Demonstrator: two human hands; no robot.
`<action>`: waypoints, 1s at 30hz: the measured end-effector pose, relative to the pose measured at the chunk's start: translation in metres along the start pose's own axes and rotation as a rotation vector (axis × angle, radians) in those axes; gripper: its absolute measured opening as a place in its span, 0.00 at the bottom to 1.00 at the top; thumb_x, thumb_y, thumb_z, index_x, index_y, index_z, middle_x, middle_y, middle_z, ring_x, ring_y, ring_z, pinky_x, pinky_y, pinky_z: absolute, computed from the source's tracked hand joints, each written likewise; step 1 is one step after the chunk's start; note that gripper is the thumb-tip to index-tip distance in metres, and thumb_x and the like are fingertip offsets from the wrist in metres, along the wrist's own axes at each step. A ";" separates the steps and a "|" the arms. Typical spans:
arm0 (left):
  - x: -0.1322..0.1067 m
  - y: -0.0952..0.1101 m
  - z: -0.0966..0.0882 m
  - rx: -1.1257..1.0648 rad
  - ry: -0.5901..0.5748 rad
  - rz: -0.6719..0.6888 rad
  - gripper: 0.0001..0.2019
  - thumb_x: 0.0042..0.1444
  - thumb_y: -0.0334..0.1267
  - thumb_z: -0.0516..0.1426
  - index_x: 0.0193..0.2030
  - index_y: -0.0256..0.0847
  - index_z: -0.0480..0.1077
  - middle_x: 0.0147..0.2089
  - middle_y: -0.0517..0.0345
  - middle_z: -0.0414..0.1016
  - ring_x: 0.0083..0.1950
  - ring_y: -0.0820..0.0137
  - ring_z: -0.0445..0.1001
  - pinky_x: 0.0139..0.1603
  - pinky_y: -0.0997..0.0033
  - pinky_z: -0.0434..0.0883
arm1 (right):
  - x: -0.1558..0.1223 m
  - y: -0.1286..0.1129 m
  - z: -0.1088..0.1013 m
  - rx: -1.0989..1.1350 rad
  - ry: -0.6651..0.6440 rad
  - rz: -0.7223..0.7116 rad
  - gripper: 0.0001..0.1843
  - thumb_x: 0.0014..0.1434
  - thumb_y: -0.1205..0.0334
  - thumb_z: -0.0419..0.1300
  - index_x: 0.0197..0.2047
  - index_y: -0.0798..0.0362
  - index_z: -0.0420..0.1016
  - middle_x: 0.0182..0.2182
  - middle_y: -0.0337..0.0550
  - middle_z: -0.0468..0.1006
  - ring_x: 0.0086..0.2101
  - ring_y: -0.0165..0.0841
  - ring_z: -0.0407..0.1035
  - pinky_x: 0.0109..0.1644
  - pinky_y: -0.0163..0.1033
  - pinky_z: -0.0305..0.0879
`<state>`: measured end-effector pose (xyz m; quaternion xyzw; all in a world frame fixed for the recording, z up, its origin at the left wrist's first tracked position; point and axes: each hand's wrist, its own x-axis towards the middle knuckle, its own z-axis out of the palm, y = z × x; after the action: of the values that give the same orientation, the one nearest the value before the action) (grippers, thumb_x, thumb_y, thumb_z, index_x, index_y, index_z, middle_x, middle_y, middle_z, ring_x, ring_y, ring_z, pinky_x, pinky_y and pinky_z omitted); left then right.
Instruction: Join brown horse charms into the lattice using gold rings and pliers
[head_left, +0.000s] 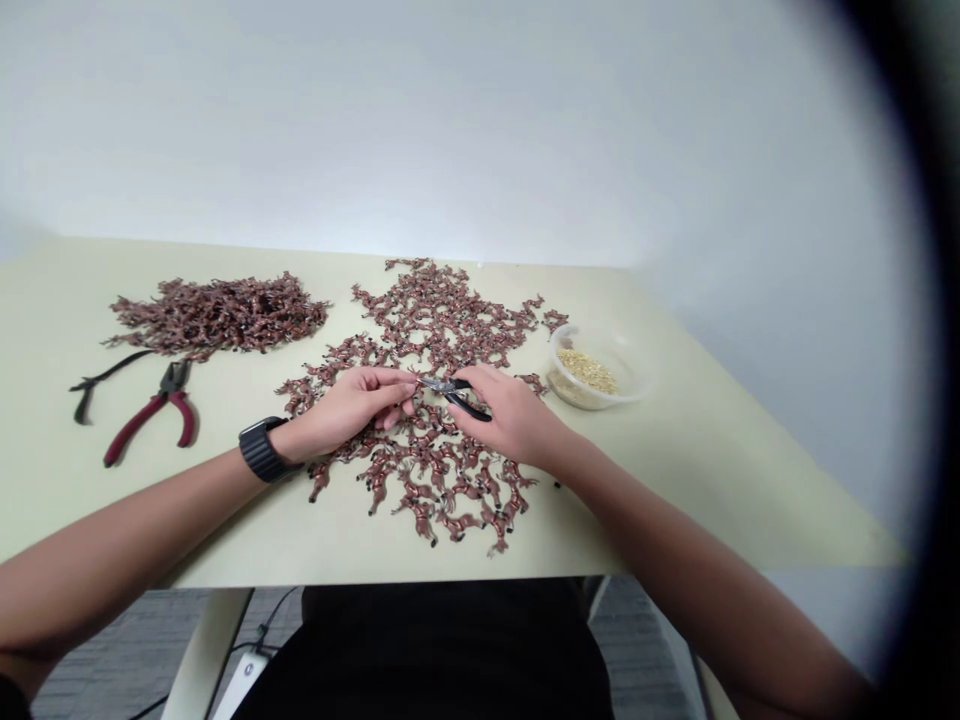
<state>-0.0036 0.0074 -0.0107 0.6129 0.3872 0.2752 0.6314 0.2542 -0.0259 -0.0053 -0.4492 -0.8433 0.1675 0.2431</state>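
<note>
Black-handled pliers (469, 404) sit in my right hand (512, 412), which is closed round the handles. Their metal jaws point left and meet the fingertips of my left hand (365, 403). The left fingers are pinched together; whatever they grip is too small to make out. Under and around both hands lies a wide spread of small reddish-brown animal figurines (457, 490), shiny, with dark feet. Some of them are hidden beneath my hands.
A heap of similar figurines (221, 315) lies at the left back. In front of it are red-handled pliers (159, 405) and a black-handled tool (101, 383). To the right stands a clear plastic tub (634, 385) with small gold pieces. A wall rises behind the table (720, 470).
</note>
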 end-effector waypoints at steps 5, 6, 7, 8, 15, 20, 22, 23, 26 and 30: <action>0.000 0.000 0.000 0.005 0.006 0.001 0.15 0.63 0.48 0.61 0.44 0.37 0.79 0.36 0.51 0.78 0.25 0.77 0.63 0.26 0.74 0.62 | 0.000 0.002 0.000 -0.009 -0.001 -0.001 0.16 0.69 0.52 0.55 0.54 0.50 0.70 0.43 0.48 0.76 0.38 0.38 0.71 0.41 0.42 0.65; 0.000 0.001 0.000 0.007 0.006 -0.001 0.15 0.63 0.48 0.61 0.44 0.37 0.79 0.36 0.51 0.78 0.25 0.77 0.64 0.26 0.74 0.62 | 0.000 0.002 0.001 -0.010 -0.002 -0.002 0.16 0.69 0.52 0.55 0.54 0.50 0.70 0.43 0.48 0.76 0.38 0.38 0.71 0.41 0.42 0.65; 0.000 0.001 0.000 0.008 0.007 -0.001 0.15 0.63 0.48 0.61 0.44 0.37 0.79 0.36 0.51 0.78 0.25 0.77 0.64 0.26 0.74 0.62 | 0.000 0.003 0.001 -0.010 -0.002 -0.002 0.16 0.68 0.52 0.55 0.55 0.50 0.70 0.43 0.48 0.76 0.39 0.38 0.71 0.42 0.42 0.65; -0.001 0.001 0.000 0.009 0.007 -0.002 0.15 0.64 0.48 0.61 0.44 0.37 0.80 0.36 0.51 0.78 0.25 0.77 0.64 0.27 0.74 0.63 | 0.000 0.003 0.001 -0.011 -0.002 -0.001 0.16 0.69 0.52 0.55 0.55 0.50 0.70 0.43 0.48 0.76 0.39 0.38 0.71 0.42 0.42 0.65; -0.001 0.000 0.000 -0.088 0.001 -0.004 0.15 0.64 0.47 0.61 0.46 0.36 0.79 0.41 0.48 0.81 0.28 0.76 0.70 0.32 0.72 0.70 | 0.000 0.000 0.001 -0.013 0.004 -0.005 0.15 0.69 0.53 0.55 0.54 0.51 0.70 0.43 0.48 0.76 0.39 0.39 0.71 0.43 0.42 0.66; 0.000 -0.003 0.000 -0.148 -0.009 0.030 0.16 0.64 0.46 0.62 0.50 0.35 0.79 0.46 0.44 0.82 0.33 0.72 0.76 0.36 0.71 0.74 | 0.000 -0.001 0.004 -0.012 0.032 0.031 0.15 0.69 0.52 0.55 0.54 0.51 0.70 0.43 0.48 0.76 0.38 0.38 0.71 0.41 0.42 0.65; -0.001 -0.003 0.001 -0.132 0.012 0.054 0.17 0.63 0.45 0.63 0.53 0.35 0.78 0.46 0.44 0.82 0.34 0.72 0.77 0.35 0.72 0.74 | 0.000 -0.003 0.006 -0.006 0.052 0.053 0.16 0.69 0.51 0.55 0.54 0.51 0.70 0.43 0.48 0.76 0.38 0.38 0.70 0.40 0.42 0.64; -0.001 -0.003 0.002 -0.129 0.034 0.066 0.18 0.62 0.45 0.64 0.54 0.35 0.78 0.46 0.44 0.83 0.33 0.72 0.77 0.35 0.72 0.74 | 0.000 -0.004 0.008 0.000 0.066 0.066 0.16 0.69 0.51 0.55 0.54 0.51 0.70 0.43 0.48 0.76 0.38 0.38 0.70 0.39 0.41 0.63; -0.003 -0.002 0.007 -0.118 0.097 0.094 0.18 0.60 0.46 0.66 0.51 0.35 0.80 0.44 0.44 0.83 0.31 0.73 0.76 0.33 0.73 0.75 | -0.001 -0.011 0.013 0.061 0.105 0.109 0.16 0.69 0.51 0.55 0.53 0.51 0.71 0.43 0.47 0.76 0.38 0.38 0.69 0.39 0.41 0.62; -0.008 0.000 0.016 -0.030 0.207 0.145 0.18 0.58 0.47 0.67 0.47 0.33 0.82 0.36 0.47 0.84 0.28 0.72 0.77 0.32 0.72 0.77 | -0.001 -0.020 0.021 0.227 0.102 0.210 0.14 0.69 0.50 0.54 0.47 0.51 0.72 0.33 0.40 0.72 0.32 0.34 0.65 0.35 0.39 0.59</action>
<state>0.0050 -0.0082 -0.0104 0.5979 0.4009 0.3878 0.5757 0.2290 -0.0394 -0.0130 -0.5126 -0.7538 0.2633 0.3159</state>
